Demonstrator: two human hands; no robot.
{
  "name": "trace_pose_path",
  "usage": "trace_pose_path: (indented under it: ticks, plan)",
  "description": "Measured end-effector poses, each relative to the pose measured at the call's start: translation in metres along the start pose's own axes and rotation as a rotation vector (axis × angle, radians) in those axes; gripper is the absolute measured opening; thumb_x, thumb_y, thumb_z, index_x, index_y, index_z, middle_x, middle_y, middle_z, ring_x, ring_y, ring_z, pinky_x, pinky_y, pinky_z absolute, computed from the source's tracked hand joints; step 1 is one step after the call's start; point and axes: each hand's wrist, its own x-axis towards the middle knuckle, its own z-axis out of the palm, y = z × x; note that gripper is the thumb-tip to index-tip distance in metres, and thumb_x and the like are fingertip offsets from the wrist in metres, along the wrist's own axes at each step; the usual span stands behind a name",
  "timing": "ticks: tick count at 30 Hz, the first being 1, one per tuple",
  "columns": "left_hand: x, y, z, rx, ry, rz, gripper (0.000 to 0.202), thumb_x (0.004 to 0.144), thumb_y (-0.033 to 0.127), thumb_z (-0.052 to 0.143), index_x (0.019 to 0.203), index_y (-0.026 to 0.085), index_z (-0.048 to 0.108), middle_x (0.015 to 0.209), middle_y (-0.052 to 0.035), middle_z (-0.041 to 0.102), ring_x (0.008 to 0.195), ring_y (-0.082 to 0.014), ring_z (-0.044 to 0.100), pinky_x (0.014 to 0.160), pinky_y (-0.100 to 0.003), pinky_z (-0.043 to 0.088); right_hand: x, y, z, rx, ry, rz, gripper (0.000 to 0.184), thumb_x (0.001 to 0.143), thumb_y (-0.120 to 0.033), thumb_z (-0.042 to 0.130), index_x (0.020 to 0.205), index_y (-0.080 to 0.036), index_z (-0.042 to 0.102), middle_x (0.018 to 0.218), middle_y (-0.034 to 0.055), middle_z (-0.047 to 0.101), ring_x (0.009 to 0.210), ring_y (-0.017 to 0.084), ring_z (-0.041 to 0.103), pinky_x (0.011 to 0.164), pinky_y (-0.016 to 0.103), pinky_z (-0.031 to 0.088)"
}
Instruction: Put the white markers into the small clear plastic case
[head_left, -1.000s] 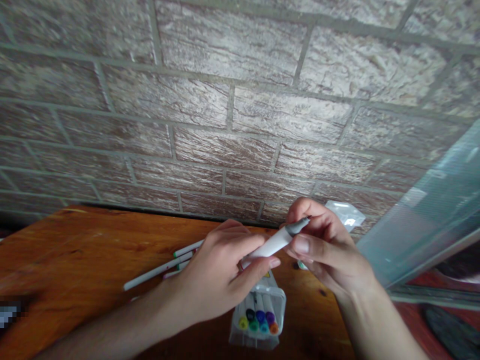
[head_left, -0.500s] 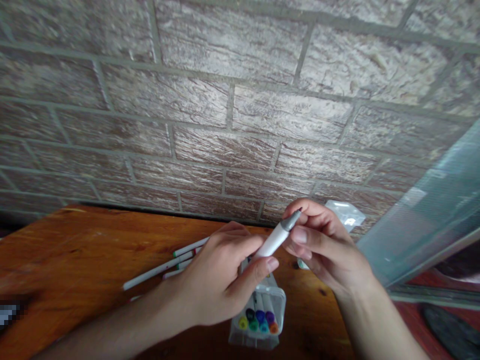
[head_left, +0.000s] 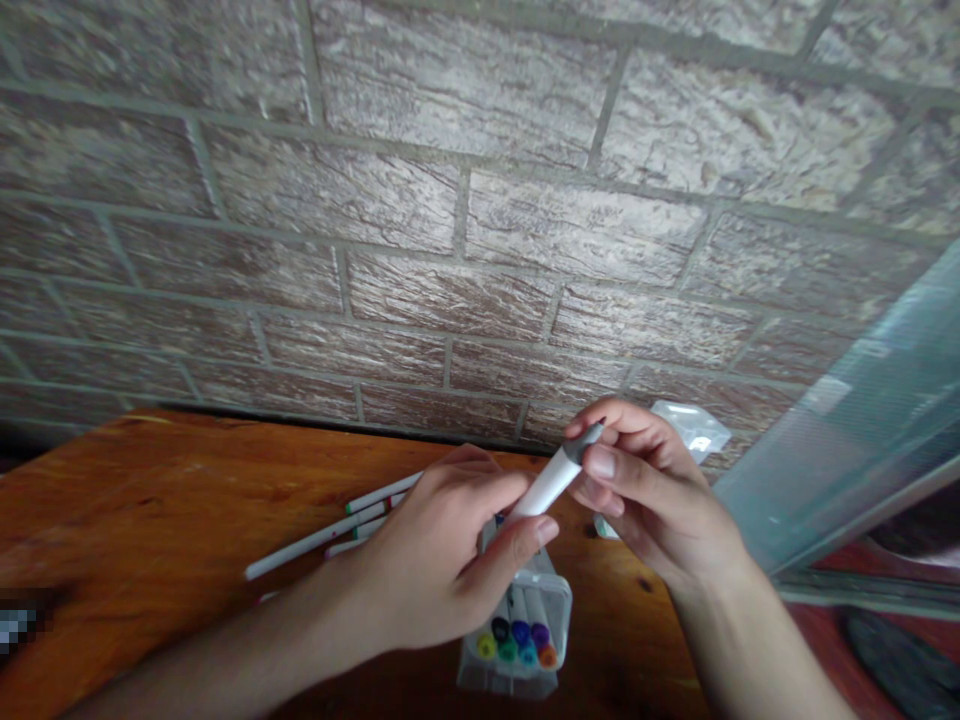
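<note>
Both hands hold a white marker [head_left: 544, 487] with a grey end [head_left: 583, 445], which tilts up to the right above the wooden table. My left hand [head_left: 442, 550] grips its lower part between thumb and fingers, hiding its lower end. My right hand [head_left: 645, 490] pinches the grey end with its fingertips. Below my left hand stands a clear plastic case [head_left: 517, 650] of white markers with coloured caps. Several loose white markers [head_left: 315, 540] lie on the table just left of that hand.
The orange-brown wooden table [head_left: 150, 500] meets a brick wall [head_left: 450, 250] at the back. A small clear plastic bag [head_left: 694, 428] lies behind my right hand. A translucent pale panel [head_left: 840, 440] leans in at the right, beyond the table's right side.
The marker has swung from a flatter slant to a steeper one, with its grey end now lower and nearer my right fingertips. Both hands still hold it.
</note>
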Motion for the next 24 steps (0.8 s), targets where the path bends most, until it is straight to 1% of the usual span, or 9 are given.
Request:
trace_pose_path:
  ticks: [7,12,19,22,24]
  plan:
    - [0.0022,-0.0006,0.0008,0.032,0.013,-0.006,0.022,0.102,0.023,0.057,0.091,0.015,0.074,0.071,-0.0006,0.065,0.067,-0.0165,0.061,0.072,-0.032,0.041,0.0001,0.0007,0.0003,0.008,0.010,-0.001,0.014,0.082,-0.034,0.091,0.089,-0.022,0.085,0.052,-0.0036,0.061,0.044,0.004,0.040,0.042,0.018,0.024]
    - [0.0017,-0.0008,0.0001,0.043,0.020,-0.002,0.022,0.102,0.023,0.058,0.088,0.014,0.073,0.069,-0.0005,0.065,0.066,-0.0166,0.061,0.072,-0.032,0.041,-0.0003,0.0011,0.0000,0.004,0.002,-0.001,0.012,0.083,-0.031,0.091,0.091,-0.023,0.085,0.054,-0.0044,0.061,0.044,0.003,0.040,0.042,0.017,0.024]
    - [0.0017,-0.0011,0.0006,0.046,0.025,0.012,0.022,0.101,0.022,0.058,0.089,0.014,0.074,0.070,-0.0010,0.066,0.067,-0.0170,0.061,0.072,-0.032,0.041,-0.0005,-0.0004,-0.0010,-0.013,-0.010,0.009,0.012,0.082,-0.030,0.091,0.091,-0.024,0.084,0.057,-0.0054,0.060,0.045,0.004,0.042,0.042,0.017,0.024]
    - [0.0012,-0.0016,0.0014,0.044,0.026,0.012,0.023,0.101,0.023,0.059,0.085,0.014,0.072,0.069,-0.0008,0.066,0.066,-0.0166,0.061,0.072,-0.032,0.041,-0.0010,-0.0009,-0.0009,-0.011,-0.010,0.009,0.012,0.082,-0.030,0.091,0.091,-0.024,0.084,0.057,-0.0053,0.061,0.045,0.004,0.042,0.042,0.017,0.024]
    - [0.0008,-0.0017,0.0019,0.041,0.029,0.011,0.023,0.101,0.023,0.059,0.086,0.014,0.073,0.069,-0.0007,0.066,0.066,-0.0167,0.061,0.073,-0.033,0.041,-0.0011,-0.0010,-0.0006,-0.012,-0.006,0.010,0.013,0.082,-0.031,0.091,0.091,-0.024,0.084,0.057,-0.0052,0.061,0.045,0.004,0.042,0.042,0.017,0.024]
